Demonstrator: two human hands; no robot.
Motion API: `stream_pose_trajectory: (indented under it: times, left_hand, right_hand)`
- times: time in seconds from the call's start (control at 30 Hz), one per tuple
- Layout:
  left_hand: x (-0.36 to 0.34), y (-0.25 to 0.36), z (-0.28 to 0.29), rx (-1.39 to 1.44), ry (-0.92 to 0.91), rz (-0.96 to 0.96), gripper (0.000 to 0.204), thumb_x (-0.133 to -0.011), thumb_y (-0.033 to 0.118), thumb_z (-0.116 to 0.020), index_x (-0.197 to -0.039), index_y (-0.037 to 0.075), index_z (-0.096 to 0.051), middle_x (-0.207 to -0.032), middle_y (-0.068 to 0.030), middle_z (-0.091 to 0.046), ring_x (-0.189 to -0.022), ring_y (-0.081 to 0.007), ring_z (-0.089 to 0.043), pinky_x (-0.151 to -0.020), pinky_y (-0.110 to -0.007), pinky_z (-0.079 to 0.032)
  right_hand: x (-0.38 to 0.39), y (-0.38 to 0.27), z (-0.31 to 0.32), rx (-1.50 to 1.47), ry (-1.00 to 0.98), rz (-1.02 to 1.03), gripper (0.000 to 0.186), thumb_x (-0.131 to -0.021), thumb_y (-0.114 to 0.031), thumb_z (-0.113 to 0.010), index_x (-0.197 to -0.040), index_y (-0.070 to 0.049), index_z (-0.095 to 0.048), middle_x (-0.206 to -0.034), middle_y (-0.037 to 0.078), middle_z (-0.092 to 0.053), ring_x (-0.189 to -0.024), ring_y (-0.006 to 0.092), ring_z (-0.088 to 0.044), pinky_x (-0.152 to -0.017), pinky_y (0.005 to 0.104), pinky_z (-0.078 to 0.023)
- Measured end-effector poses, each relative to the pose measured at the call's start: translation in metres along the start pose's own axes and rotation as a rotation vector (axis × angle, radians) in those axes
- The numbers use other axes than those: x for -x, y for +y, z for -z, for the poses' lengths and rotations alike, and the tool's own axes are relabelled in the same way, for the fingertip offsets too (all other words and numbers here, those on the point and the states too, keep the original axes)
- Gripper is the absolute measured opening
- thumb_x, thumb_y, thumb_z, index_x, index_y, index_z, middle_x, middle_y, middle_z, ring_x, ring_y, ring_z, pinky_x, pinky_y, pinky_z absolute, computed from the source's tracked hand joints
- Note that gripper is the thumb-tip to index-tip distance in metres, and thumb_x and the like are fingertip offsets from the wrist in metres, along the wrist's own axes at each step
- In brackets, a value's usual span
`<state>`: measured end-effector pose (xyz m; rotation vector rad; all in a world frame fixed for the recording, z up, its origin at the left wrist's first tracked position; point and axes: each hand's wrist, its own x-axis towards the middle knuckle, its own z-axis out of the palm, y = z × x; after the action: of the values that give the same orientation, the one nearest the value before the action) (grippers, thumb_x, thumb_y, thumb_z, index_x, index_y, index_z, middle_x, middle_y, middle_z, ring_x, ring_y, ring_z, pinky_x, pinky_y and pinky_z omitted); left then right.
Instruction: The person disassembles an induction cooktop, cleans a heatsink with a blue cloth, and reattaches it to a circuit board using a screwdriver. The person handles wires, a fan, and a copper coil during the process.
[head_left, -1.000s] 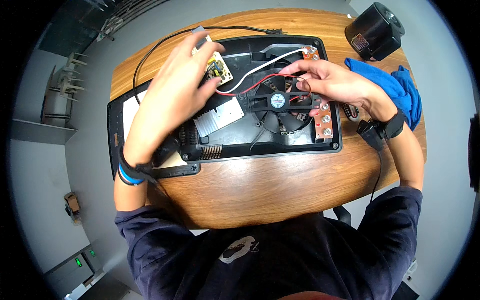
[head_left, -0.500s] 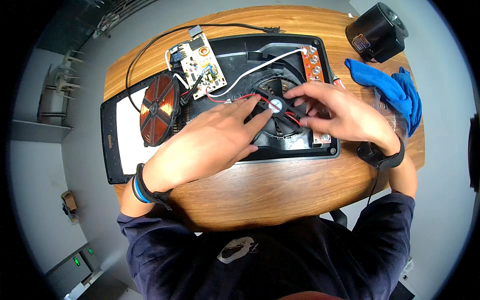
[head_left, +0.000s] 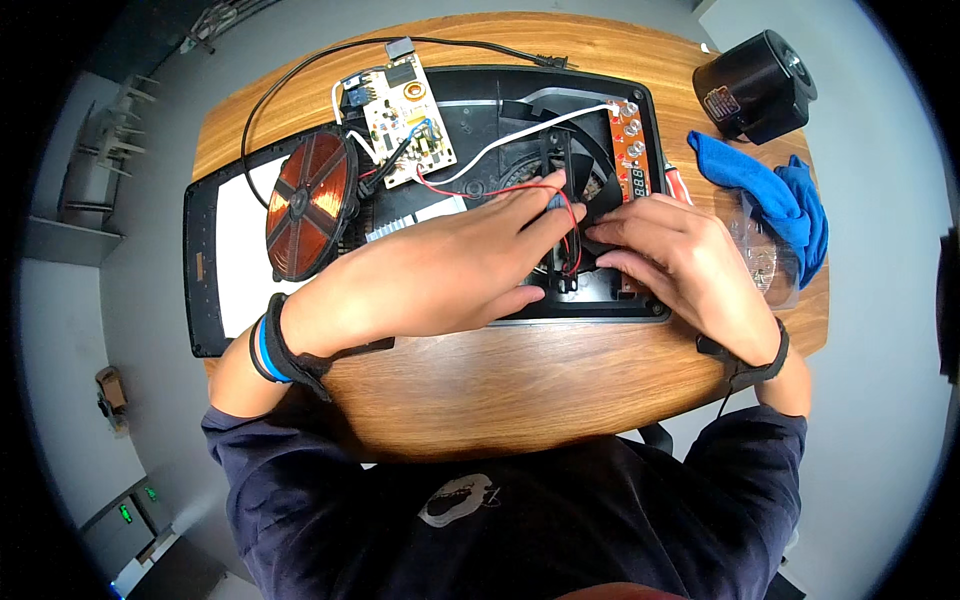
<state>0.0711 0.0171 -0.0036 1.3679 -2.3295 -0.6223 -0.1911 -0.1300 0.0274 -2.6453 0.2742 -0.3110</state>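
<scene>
A black cooling fan (head_left: 597, 190) stands tipped on edge inside a black appliance housing (head_left: 478, 150). My left hand (head_left: 450, 260) has its fingers closed on the fan's middle, beside its thin red and black wires (head_left: 500, 192). My right hand (head_left: 685, 255) pinches the fan's right edge. The wires run from a pale circuit board (head_left: 405, 140), propped at the housing's far left. Left of my left hand, a round copper coil (head_left: 305, 205) leans tilted. A silver heat sink (head_left: 420, 216) is partly covered by my left hand. An orange control board (head_left: 636, 180) lines the housing's right side.
A white panel with a black frame (head_left: 207, 290) lies at the left. The power cord (head_left: 440, 42) curves along the far edge. At right are a blue cloth (head_left: 765, 185), a black cylindrical device (head_left: 755, 85) and a clear tray of small parts (head_left: 765, 262).
The fan has gone from lying flat to standing tipped on edge. My right hand has closed on its right edge. The heat sink and the control board's display have come into view.
</scene>
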Motion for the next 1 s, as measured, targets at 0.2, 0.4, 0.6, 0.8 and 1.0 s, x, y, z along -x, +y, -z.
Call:
stream_pose_trajectory:
  times: [0.2,0.4,0.6,0.8,1.0]
  left_hand:
    - [-0.012,-0.003,0.007,-0.022,-0.029,-0.079,0.081,-0.105,0.017,-0.078,-0.174,0.0,-0.039,-0.183,-0.0297,-0.035,-0.163,-0.0474,-0.046,-0.133,-0.05,-0.045]
    - [0.005,-0.005,-0.002,-0.132,-0.112,-0.073,0.087,-0.104,0.015,-0.078,-0.18,0.012,-0.036,-0.181,-0.0276,-0.04,-0.16,-0.0491,-0.05,-0.132,-0.053,-0.046]
    - [0.029,0.015,0.018,-0.12,-0.183,0.04,0.085,-0.105,0.018,-0.078,-0.18,0.014,-0.037,-0.177,-0.0236,-0.049,-0.159,-0.0464,-0.053,-0.132,-0.053,-0.046]
    - [0.048,0.03,0.02,-0.282,-0.247,0.075,0.073,-0.107,0.027,-0.076,-0.172,0.007,-0.049,-0.174,-0.0197,-0.056,-0.159,-0.0417,-0.054,-0.132,-0.049,-0.047]
    - [0.057,0.041,0.011,-0.395,-0.253,0.06,0.067,-0.105,0.028,-0.078,-0.164,0.004,-0.057,-0.178,-0.0202,-0.05,-0.156,-0.0394,-0.059,-0.132,-0.048,-0.048]
  right_hand:
    - [0.004,-0.001,-0.014,0.141,0.013,-0.04,0.014,-0.1,-0.014,-0.081,-0.111,-0.005,-0.079,-0.105,0.014,-0.079,-0.107,0.0376,-0.074,-0.099,0.0471,-0.056]
    - [0.005,0.001,-0.016,0.159,-0.02,-0.047,0.014,-0.098,-0.01,-0.081,-0.11,-0.003,-0.076,-0.104,0.016,-0.077,-0.109,0.0382,-0.074,-0.1,0.0489,-0.056]
    - [-0.008,0.0,-0.011,0.102,-0.03,-0.08,0.041,-0.097,-0.005,-0.081,-0.137,-0.003,-0.072,-0.129,0.019,-0.07,-0.117,0.042,-0.07,-0.101,0.0502,-0.058]
    - [-0.031,0.012,-0.015,0.247,-0.09,0.174,0.055,-0.095,0.001,-0.076,-0.15,-0.008,-0.071,-0.135,0.017,-0.063,-0.12,0.0393,-0.072,-0.1,0.0492,-0.06]
    - [-0.046,0.005,-0.012,0.202,-0.273,0.073,0.039,-0.097,-0.002,-0.073,-0.136,-0.005,-0.07,-0.142,0.012,-0.067,-0.107,0.0401,-0.078,-0.091,0.047,-0.065]
